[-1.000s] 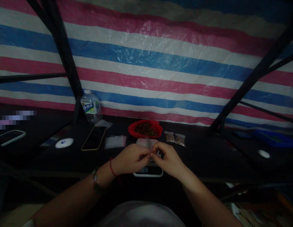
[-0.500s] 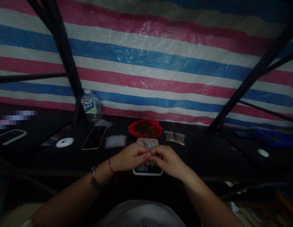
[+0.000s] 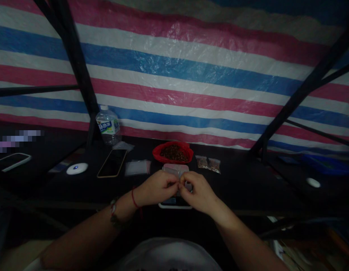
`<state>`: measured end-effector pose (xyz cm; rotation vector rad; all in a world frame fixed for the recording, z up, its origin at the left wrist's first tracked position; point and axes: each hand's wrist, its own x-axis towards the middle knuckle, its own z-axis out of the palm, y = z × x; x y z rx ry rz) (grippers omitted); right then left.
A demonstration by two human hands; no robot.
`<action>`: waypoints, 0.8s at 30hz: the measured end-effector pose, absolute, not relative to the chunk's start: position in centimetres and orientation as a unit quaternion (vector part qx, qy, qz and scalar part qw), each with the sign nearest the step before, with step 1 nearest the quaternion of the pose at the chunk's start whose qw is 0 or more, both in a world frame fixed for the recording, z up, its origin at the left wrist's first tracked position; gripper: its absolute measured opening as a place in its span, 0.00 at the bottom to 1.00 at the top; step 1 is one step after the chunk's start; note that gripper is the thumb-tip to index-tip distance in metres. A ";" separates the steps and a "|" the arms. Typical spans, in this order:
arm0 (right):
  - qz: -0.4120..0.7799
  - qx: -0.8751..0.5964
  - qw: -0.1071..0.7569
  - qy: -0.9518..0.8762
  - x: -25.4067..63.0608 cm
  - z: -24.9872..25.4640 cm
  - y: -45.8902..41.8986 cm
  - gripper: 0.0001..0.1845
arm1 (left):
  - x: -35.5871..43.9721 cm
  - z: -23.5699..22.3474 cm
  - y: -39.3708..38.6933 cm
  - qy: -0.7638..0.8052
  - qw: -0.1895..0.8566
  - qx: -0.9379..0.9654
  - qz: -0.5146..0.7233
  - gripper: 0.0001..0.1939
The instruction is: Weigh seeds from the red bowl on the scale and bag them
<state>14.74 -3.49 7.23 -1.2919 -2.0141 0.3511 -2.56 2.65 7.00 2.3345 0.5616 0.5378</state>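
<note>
Your left hand (image 3: 158, 187) and right hand (image 3: 199, 191) nearly meet, fingertips pinching a small clear plastic bag (image 3: 175, 172) above the flat, white-rimmed scale (image 3: 174, 206). Beyond its far edge sits an open red plastic bag (image 3: 156, 154) of dark brown bits (image 3: 174, 153). If either pinch slips on the thin film, the small bag could drop and spill anything inside.

From my viewpoint, the scale (image 3: 176, 206) sits before the bag of granules (image 3: 176, 152), with two filled packets (image 3: 208, 164) to its right, and flat bags (image 3: 137, 168), then a phone (image 3: 112, 163), to its left, the bottle (image 3: 108, 125) behind the phone.
</note>
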 end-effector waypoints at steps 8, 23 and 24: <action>0.008 -0.530 0.360 -0.768 15.1 6.6 -2.9 0.10 | -2.4 7.1 2.7 0.302 0.262 0.886 0.235 0.12; 0.089 -0.468 0.309 -0.823 14.8 6.3 -3.0 0.11 | -2.5 7.1 1.6 0.275 0.166 0.917 0.235 0.13; 0.099 -0.464 0.320 -0.820 14.8 6.2 -2.8 0.10 | -2.6 7.3 1.4 0.256 0.158 0.921 0.246 0.13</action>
